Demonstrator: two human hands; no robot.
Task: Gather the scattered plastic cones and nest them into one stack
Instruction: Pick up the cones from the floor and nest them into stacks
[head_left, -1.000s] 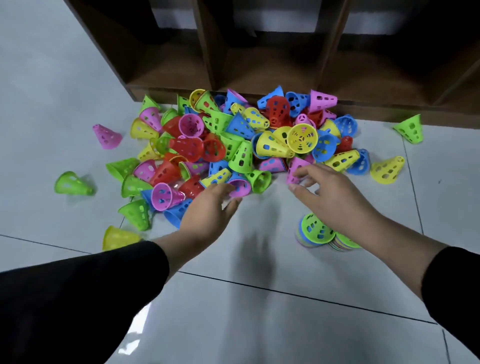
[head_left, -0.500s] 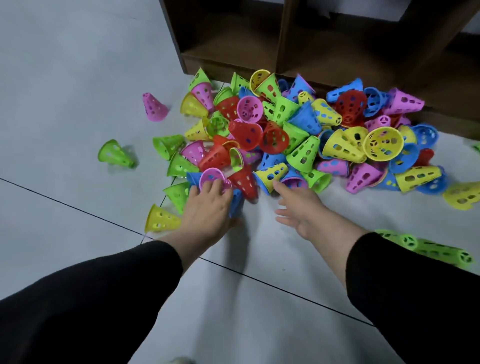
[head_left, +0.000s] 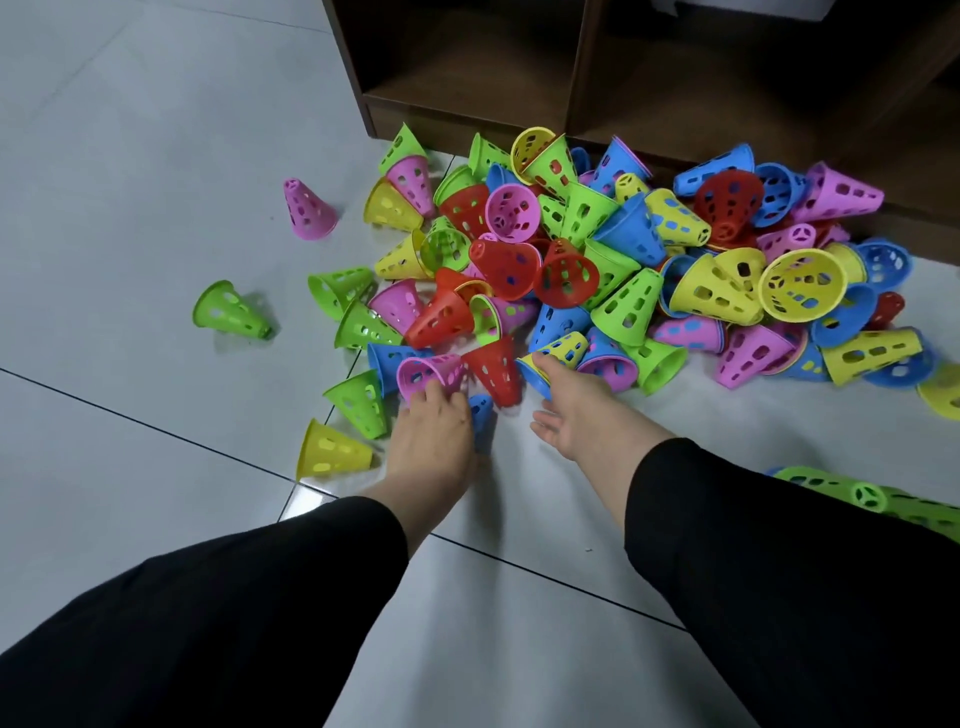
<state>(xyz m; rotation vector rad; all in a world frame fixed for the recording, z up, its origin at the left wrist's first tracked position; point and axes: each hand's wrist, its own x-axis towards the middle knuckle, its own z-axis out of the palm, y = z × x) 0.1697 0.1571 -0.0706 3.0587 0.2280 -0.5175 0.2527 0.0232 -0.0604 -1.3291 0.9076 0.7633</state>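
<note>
My left hand (head_left: 434, 431) fingers curled over a pink cone (head_left: 428, 370), my right hand (head_left: 574, 410) fingers loosely spread, fingertips touching a yellow cone (head_left: 563, 349), green nested stack (head_left: 852, 493) right of them

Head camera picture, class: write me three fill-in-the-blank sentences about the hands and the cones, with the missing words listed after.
1. The left hand has its fingers on a cone of the colour ____.
2. The right hand touches the rim of a yellow cone nested in a ____ one.
3. The lone pink cone left of the pile stands ____ on the floor.

Missing words: pink; blue; upright
</note>
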